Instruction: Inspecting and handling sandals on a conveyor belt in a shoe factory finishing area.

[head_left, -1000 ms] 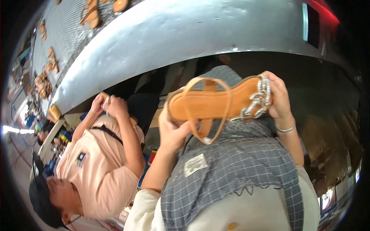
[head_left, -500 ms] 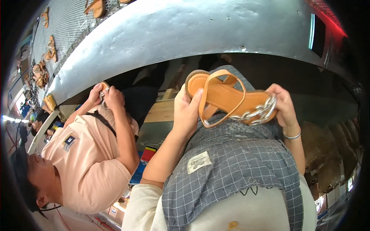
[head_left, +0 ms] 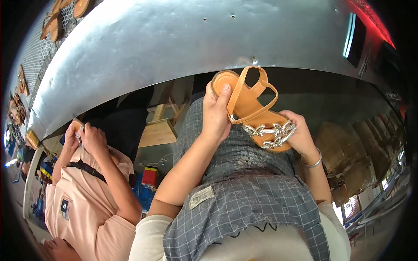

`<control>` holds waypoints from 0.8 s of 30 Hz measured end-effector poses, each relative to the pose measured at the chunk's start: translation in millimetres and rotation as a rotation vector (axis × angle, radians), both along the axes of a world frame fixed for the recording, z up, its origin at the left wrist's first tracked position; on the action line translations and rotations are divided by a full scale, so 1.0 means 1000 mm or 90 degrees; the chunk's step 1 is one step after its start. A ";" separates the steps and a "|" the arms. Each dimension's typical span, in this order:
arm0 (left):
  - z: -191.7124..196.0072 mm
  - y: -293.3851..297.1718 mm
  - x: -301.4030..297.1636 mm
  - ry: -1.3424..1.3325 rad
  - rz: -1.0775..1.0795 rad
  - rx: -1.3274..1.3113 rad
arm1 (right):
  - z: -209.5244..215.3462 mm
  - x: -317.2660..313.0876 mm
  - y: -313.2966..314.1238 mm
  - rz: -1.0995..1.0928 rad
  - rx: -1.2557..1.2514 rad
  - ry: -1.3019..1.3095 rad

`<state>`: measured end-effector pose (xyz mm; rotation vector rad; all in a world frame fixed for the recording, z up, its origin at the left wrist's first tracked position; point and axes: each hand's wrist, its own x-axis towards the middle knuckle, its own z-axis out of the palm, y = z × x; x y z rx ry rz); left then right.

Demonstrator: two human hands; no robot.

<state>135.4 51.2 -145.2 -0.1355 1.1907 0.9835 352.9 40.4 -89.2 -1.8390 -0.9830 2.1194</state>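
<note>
A: Since half a second ago, item one, the tan sandal (head_left: 254,113), is tilting: its heel end is now rising toward the upper left and its jewelled toe end is dropping to the lower right, where before it was lying closer to level.

B: Who is holding it?

A: Both hands. The left hand (head_left: 216,117) is gripping the heel end, its thumb pressing flat on the insole and its fingers wrapping round behind. The right hand (head_left: 299,135) is cupping the toe end from beneath, its fingers curling under the sole by the silver strap ornaments (head_left: 270,130). Neither hand is spread; both are closing on the shoe.

B: Long axis?

A: Running from upper left to lower right, spanning the gap between the hands. The ankle strap loop (head_left: 257,89) is standing free above the insole, nearer the left hand.

B: Room about it?

A: The sandal is hanging over the person's checked grey apron (head_left: 244,204), just below the curved edge of the metal tabletop (head_left: 174,48). Open space is lying to the right of the loop; the tabletop edge is crowding the heel.

B: Other entries?

A: A co-worker in a pink shirt (head_left: 82,204) is working at the left, well apart, hands raised at the tabletop edge. More sandals (head_left: 52,21) are lying on the mesh at the far upper left.
</note>
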 end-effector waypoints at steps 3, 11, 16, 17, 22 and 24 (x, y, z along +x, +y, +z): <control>-0.002 0.002 0.000 0.027 -0.001 -0.018 | 0.004 0.000 0.018 0.046 -0.016 -0.004; 0.015 0.004 0.005 0.078 0.079 -0.056 | 0.018 0.001 0.052 0.073 -0.049 -0.033; 0.029 0.001 0.008 0.065 0.153 -0.115 | 0.028 0.001 0.086 0.182 -0.049 -0.022; 0.029 -0.001 0.007 0.018 0.180 -0.106 | 0.035 -0.007 0.096 0.145 -0.090 -0.023; 0.025 -0.002 0.003 0.038 0.124 -0.113 | 0.027 0.001 0.059 0.090 -0.067 -0.021; 0.017 -0.001 -0.005 0.075 0.020 -0.071 | 0.017 -0.002 0.010 0.027 -0.093 -0.043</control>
